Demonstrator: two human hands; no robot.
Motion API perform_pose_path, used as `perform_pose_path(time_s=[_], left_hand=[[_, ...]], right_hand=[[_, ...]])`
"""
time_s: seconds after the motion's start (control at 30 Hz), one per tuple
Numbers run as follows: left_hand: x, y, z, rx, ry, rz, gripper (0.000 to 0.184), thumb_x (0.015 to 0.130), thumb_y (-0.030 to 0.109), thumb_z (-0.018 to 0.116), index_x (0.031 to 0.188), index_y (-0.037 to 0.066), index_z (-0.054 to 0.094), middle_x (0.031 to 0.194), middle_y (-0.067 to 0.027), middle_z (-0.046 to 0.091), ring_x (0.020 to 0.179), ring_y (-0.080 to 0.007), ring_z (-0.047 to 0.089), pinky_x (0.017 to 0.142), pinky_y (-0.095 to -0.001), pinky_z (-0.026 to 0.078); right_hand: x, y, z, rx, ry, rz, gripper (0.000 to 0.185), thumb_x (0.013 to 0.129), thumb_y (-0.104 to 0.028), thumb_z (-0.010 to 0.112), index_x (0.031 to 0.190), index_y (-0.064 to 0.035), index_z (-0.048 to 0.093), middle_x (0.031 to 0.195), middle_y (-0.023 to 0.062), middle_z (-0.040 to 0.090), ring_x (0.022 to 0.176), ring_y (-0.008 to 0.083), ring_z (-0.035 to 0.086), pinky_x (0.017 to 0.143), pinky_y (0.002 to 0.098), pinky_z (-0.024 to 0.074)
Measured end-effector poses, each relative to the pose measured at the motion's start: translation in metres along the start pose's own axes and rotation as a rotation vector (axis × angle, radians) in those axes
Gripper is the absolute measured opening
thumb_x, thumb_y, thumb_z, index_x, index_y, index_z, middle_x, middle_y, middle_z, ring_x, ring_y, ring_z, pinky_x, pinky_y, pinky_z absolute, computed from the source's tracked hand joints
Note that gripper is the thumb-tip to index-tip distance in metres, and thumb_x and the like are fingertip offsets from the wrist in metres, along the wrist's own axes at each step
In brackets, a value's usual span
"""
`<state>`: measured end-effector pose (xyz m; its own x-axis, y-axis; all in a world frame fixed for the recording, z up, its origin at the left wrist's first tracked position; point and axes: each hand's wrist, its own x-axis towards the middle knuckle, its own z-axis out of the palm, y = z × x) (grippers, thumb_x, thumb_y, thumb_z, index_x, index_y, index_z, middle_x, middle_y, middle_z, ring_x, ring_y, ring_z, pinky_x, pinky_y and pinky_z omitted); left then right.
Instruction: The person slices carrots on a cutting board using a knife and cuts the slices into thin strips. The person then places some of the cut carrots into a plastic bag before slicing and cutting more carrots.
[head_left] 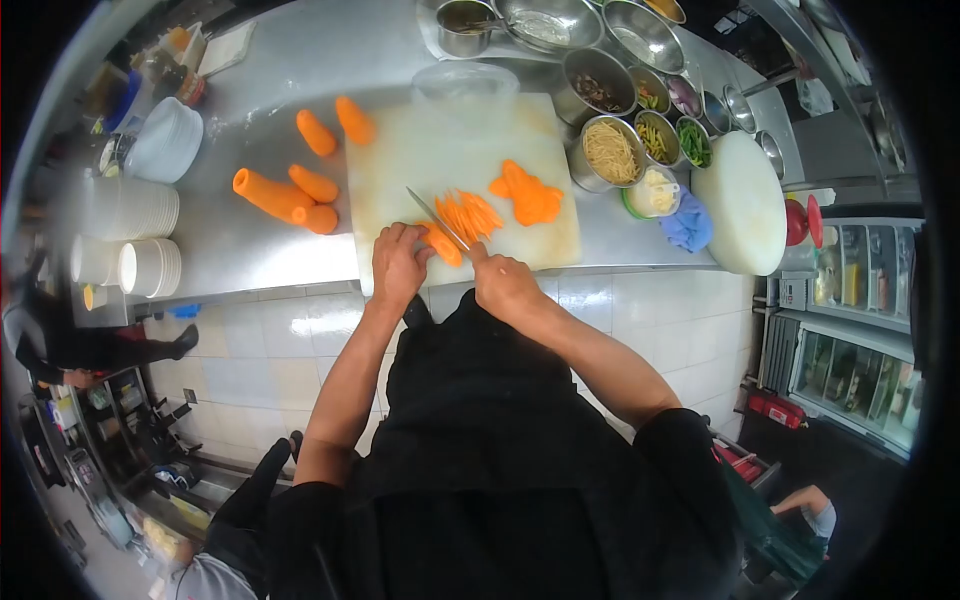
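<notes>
My right hand (508,286) grips the handle of a kitchen knife (437,217), its blade pointing up and left across the white cutting board (400,150). With curled fingers, my left hand (399,262) presses on a small stack of carrot slices (442,245) at the board's near edge, left of the blade. Thin carrot strips (468,214) lie just right of the blade. Farther right on the board is a spread pile of flat carrot slices (527,194). Several peeled carrot pieces (268,194) rest at the board's left, one partly on its upper left corner (354,121).
Stacked white bowls (150,267) stand on the left of the steel counter (270,265). At right are metal pots of ingredients (611,152), a blue cloth (686,222) and a round white board (740,203). Other people (95,345) are behind, at lower left and right.
</notes>
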<state>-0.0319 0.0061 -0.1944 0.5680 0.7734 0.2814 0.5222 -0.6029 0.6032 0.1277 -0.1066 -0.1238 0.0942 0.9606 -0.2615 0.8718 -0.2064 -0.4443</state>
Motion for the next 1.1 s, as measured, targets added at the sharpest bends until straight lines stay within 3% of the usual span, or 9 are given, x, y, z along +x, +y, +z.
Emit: perform_pose_path(time_s=[0.1,0.2,0.3,0.47,0.7,0.8,0.87,1.1], left_hand=[[0.007,-0.001,-0.004,-0.109,0.027,0.027,0.022,0.071,0.004,0.076,0.092,0.008,0.068,0.089,-0.0096,0.060,0.086,-0.0320,0.057,0.076,-0.0418,0.045],[0.017,-0.008,-0.001,-0.062,-0.074,0.163,0.014,0.075,0.004,0.072,0.087,0.009,0.068,0.087,-0.0082,0.058,0.085,-0.0303,0.055,0.076,-0.0410,0.041],[0.016,-0.008,0.005,-0.033,-0.060,0.149,0.010,0.077,0.003,0.069,0.084,0.010,0.068,0.087,-0.0073,0.056,0.085,-0.0284,0.054,0.076,-0.0400,0.039],[0.011,-0.007,0.008,-0.006,-0.012,0.163,0.012,0.075,0.002,0.069,0.084,0.010,0.067,0.087,-0.0074,0.056,0.086,-0.0287,0.054,0.076,-0.0405,0.039],[0.008,-0.009,0.012,0.000,0.037,0.160,0.013,0.073,0.000,0.070,0.083,0.009,0.067,0.087,-0.0076,0.057,0.086,-0.0292,0.055,0.074,-0.0412,0.040],[0.009,-0.010,0.012,-0.021,0.063,0.180,0.015,0.072,-0.001,0.070,0.082,0.009,0.067,0.087,-0.0075,0.058,0.084,-0.0294,0.056,0.073,-0.0408,0.041],[0.013,-0.010,0.011,-0.023,0.083,0.188,0.015,0.071,-0.001,0.071,0.082,0.009,0.067,0.086,-0.0074,0.059,0.084,-0.0295,0.056,0.073,-0.0404,0.041],[0.006,-0.012,0.015,-0.032,0.101,0.160,0.015,0.071,-0.001,0.071,0.079,0.010,0.067,0.088,-0.0054,0.061,0.086,-0.0275,0.057,0.075,-0.0392,0.042]], right_hand=[[0.002,0.000,-0.005,0.003,0.008,0.026,0.019,0.083,0.000,0.050,0.100,0.0070,0.050,0.072,0.0260,0.065,0.072,0.0424,0.067,0.065,0.0512,0.0538],[0.004,0.001,-0.012,0.035,0.012,-0.009,0.019,0.083,0.000,0.049,0.101,0.0072,0.050,0.073,0.0270,0.065,0.074,0.0430,0.067,0.067,0.0524,0.0535],[0.000,-0.007,-0.032,0.049,-0.021,-0.008,0.019,0.084,-0.001,0.047,0.101,0.0079,0.049,0.076,0.0282,0.065,0.076,0.0437,0.067,0.069,0.0533,0.0531],[0.012,0.000,-0.001,0.098,0.005,0.020,0.020,0.085,-0.002,0.048,0.102,0.0091,0.050,0.079,0.0291,0.066,0.077,0.0450,0.067,0.070,0.0535,0.0529],[0.002,-0.010,-0.020,0.090,-0.050,0.031,0.020,0.085,-0.002,0.047,0.103,0.0077,0.051,0.079,0.0295,0.065,0.077,0.0451,0.067,0.070,0.0540,0.0527],[0.009,-0.002,0.008,0.120,0.060,-0.030,0.025,0.082,0.000,0.050,0.106,0.0065,0.048,0.072,0.0268,0.064,0.073,0.0457,0.065,0.066,0.0535,0.0525],[0.011,-0.009,0.002,0.099,0.019,0.057,0.019,0.085,-0.002,0.048,0.102,0.0077,0.050,0.080,0.0288,0.066,0.078,0.0452,0.067,0.072,0.0531,0.0532],[0.003,-0.021,-0.017,0.078,-0.095,0.078,0.019,0.085,-0.001,0.046,0.103,0.0070,0.050,0.087,0.0305,0.066,0.083,0.0459,0.066,0.075,0.0529,0.0527]])
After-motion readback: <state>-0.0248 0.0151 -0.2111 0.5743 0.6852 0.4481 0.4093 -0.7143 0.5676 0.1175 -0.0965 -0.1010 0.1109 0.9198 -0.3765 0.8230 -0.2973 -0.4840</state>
